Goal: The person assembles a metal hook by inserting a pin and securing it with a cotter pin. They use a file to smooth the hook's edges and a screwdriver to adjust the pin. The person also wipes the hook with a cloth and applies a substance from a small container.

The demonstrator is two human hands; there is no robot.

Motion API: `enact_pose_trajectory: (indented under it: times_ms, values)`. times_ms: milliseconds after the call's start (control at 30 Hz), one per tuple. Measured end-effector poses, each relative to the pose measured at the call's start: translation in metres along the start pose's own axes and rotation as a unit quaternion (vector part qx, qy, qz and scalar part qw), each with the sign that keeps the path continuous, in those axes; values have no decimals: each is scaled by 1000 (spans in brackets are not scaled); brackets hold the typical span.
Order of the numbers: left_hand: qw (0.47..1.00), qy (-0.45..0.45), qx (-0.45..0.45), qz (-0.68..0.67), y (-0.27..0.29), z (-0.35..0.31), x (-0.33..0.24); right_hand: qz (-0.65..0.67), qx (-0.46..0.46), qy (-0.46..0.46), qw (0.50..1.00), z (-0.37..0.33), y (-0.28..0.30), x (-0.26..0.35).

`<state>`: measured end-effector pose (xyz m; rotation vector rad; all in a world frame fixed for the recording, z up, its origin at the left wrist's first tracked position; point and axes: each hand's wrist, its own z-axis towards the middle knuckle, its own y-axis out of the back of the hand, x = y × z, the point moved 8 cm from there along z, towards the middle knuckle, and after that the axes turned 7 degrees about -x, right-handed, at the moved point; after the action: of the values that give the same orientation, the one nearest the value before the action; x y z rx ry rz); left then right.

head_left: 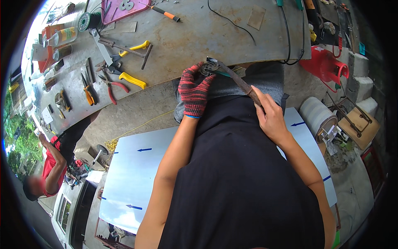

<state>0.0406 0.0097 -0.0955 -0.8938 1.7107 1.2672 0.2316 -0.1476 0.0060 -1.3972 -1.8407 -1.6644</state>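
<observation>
Head view, left hand [193, 93] near table edge [159, 82], right hand [270, 117] apart

Red & blk stripes ring the glove [194, 93] on the L hand [195, 88], w/ blue trim at the cuff; the tool [236, 79] in the R hand [271, 118] is mostly rusty brown. On the grey, brown-stained bench [174, 45] I spot yel.-handled cutters [125, 77], red-handled pliers [110, 88], orange-&-blk pliers [88, 94] & a pink tray [116, 15]. Also in sight: blk top [244, 174], bluish-white sheet [141, 170] w/ dk-blue arrows [144, 150], red tank [321, 62], co-worker's red shirt [49, 166].
</observation>
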Motion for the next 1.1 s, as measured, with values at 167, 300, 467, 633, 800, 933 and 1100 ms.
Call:
enact_pose_trajectory:
  times_ms: [167, 300, 467, 633, 800, 933, 1100]
  values:
    - [1000, 20, 7, 6, -1, 0, 6, -4, 4, -7, 1000, -2, 0, -1]
    - [1000, -7, 4, 11, 0, 1, -2, -5, 6, -7, 1000, -3, -2, -3]
    - [999, 7, -1, -33, -2, 0, 9, -16, 3, 1, 1000, -2, -3, -3]
    - [1000, -3, 4, 1, -1, 1, 5, -22, 0, 3, 1000, -4, -6, -6]
    - [1000, 0, 5, 23, 1, 1, -5, -28, -8, 11, 999, -4, -7, -2]
    - [1000, -9, 5, 16, 0, 1, 0, -25, -10, 8, 1000, -6, -9, -3]
    - [1000, 0, 9, 16, 0, 1, -2, -51, -9, 18, 998, -6, -9, 1]
